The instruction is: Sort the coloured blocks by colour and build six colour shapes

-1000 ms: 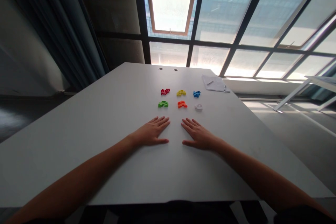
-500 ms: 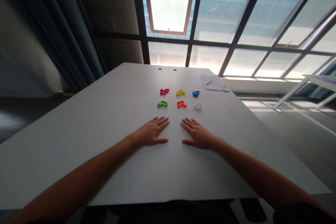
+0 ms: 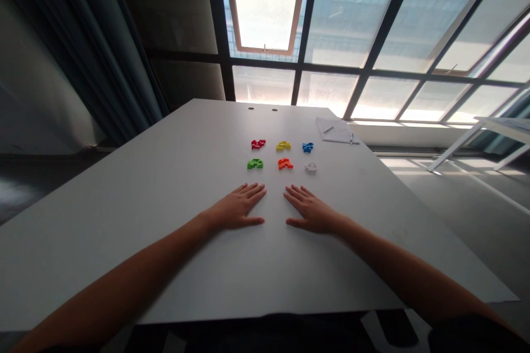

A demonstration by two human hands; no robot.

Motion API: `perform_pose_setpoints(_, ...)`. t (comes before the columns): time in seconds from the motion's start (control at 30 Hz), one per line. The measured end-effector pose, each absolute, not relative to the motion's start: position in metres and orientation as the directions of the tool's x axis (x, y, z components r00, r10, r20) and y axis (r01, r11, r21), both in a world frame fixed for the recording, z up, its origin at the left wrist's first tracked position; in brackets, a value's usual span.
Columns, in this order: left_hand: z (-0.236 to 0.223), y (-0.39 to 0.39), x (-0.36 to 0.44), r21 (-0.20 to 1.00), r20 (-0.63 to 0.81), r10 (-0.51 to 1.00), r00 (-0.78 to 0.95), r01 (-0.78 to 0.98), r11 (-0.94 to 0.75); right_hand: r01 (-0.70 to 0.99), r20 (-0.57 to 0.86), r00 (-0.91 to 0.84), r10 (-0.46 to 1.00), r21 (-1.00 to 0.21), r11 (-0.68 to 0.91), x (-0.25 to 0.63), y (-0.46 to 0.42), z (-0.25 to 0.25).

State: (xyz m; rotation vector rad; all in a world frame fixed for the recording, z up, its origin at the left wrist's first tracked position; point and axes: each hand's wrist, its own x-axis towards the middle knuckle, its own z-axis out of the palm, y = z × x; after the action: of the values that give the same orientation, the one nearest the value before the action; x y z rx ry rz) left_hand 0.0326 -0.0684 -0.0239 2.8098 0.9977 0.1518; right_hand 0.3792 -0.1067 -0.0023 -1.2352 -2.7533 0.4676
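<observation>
My left hand (image 3: 238, 208) lies palm down on the white table (image 3: 165, 193), fingers stretched and thumb apart, holding nothing. Mirroring it, my right hand (image 3: 309, 210) rests flat with its fingers spread. Just beyond the fingertips is a row of small blocky plastic pieces: green (image 3: 255, 164) nearest my left hand, an orange piece (image 3: 285, 164) in the middle, and a white piece (image 3: 310, 167) nearest my right hand. Behind them sit a red piece (image 3: 258, 144), a yellow piece (image 3: 284, 145) and a blue piece (image 3: 307, 147). Neither hand touches any piece.
Sheets of paper (image 3: 339, 131) with a pen (image 3: 328, 129) on top lie at the table's far right. Two dark round holes are near the back edge. Large windows (image 3: 265, 85) stand behind, a dark curtain (image 3: 83, 38) at left, and another white table (image 3: 505, 129) at right.
The view has shifted very slightly. Both hands and all the pieces stay where they were.
</observation>
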Motion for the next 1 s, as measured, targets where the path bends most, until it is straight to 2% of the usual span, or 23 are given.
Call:
perform_pose_setpoints(0.53, -0.026, -0.068, 0.033, 0.179, 0.060, 0.638, 0.767, 0.621, -0.763, 0.708, -0.040, -0.675, 0.737, -0.317, 0.631, 0.379, -0.107, -0.002)
perform_pose_setpoints(0.7, -0.026, -0.068, 0.033, 0.195, 0.086, 0.644, 0.761, 0.621, -0.760, 0.694, 0.011, -0.671, 0.741, -0.341, 0.634, 0.380, -0.107, -0.003)
perform_pose_setpoints(0.83, -0.021, -0.068, 0.034, 0.216, 0.131, 0.646, 0.752, 0.614, -0.759, 0.670, 0.126, -0.652, 0.748, -0.365, 0.646, 0.383, -0.106, -0.008)
perform_pose_setpoints(1.0, -0.015, -0.069, 0.033, 0.284, 0.306, 0.649, 0.697, 0.584, -0.761, 0.620, 0.412, -0.530, 0.741, -0.408, 0.670, 0.388, -0.099, -0.021)
